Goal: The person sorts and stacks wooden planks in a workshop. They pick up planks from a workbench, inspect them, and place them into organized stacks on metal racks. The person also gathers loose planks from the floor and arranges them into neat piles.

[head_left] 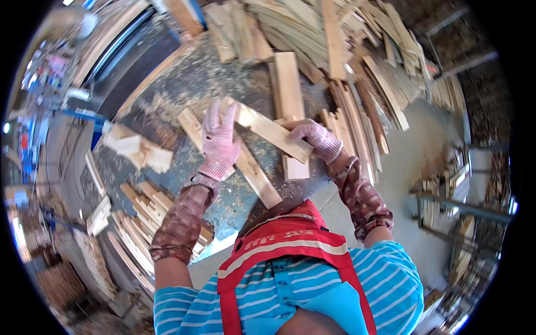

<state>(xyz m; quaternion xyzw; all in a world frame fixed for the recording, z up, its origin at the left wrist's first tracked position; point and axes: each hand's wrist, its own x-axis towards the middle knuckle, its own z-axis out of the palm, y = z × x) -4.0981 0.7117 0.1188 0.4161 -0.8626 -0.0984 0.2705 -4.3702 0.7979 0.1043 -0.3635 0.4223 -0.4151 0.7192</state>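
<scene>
My right hand (319, 139), in a pale pink work glove, is closed on the near right end of a short wooden board (267, 127). That end is cut into comb-like teeth. The board slants away to the left, raised over the table. At its far left end is my left hand (219, 137), gloved alike, with the fingers stretched out and apart; whether it touches the board I cannot tell. Beneath the left hand a longer wooden strip (257, 178) lies slantwise on the dark tabletop (184, 84). Under the right hand another board (289, 84) points away from me, partly covered.
Sawdust and shavings are strewn over the table. A large heap of planks (290, 28) fills the far side, and stacked strips (357, 123) stand right. Short offcuts (137, 148) lie left, above more stacked strips (151, 206). A metal rack (463, 204) holds wood at far right.
</scene>
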